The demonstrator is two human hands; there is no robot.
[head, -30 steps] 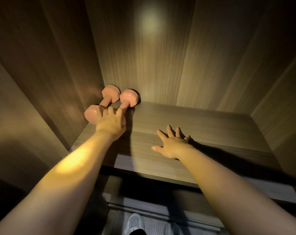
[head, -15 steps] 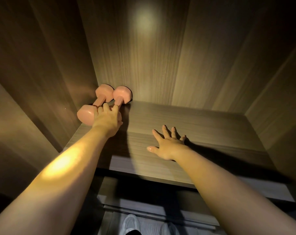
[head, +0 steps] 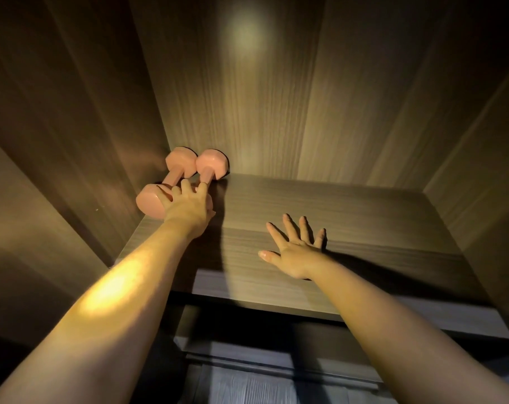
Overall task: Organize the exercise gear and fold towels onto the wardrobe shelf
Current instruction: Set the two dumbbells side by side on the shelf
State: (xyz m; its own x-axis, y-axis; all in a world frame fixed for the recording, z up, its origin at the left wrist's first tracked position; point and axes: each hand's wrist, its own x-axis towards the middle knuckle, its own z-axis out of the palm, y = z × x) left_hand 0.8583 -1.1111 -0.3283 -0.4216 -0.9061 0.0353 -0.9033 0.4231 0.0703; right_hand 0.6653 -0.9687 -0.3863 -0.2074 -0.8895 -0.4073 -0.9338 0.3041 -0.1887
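Dumbbells (head: 174, 177), seemingly being squared in the back left corner of the shelf (head: 364, 217), are pressed by the straight-fingered left hand (head: 186, 208), the right hand (head: 297, 253) laid spread on the board; release, then towels, is likely called for.

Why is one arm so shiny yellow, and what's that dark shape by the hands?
Head view: a warm light hits the left arm and glows on the back wall; the left hand and right hand throw dark shadows across the shelf; the corners are dim.

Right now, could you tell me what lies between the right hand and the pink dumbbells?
Only bare shelf, partly in shadow, separates the right hand from the pink dumbbells in the head view.
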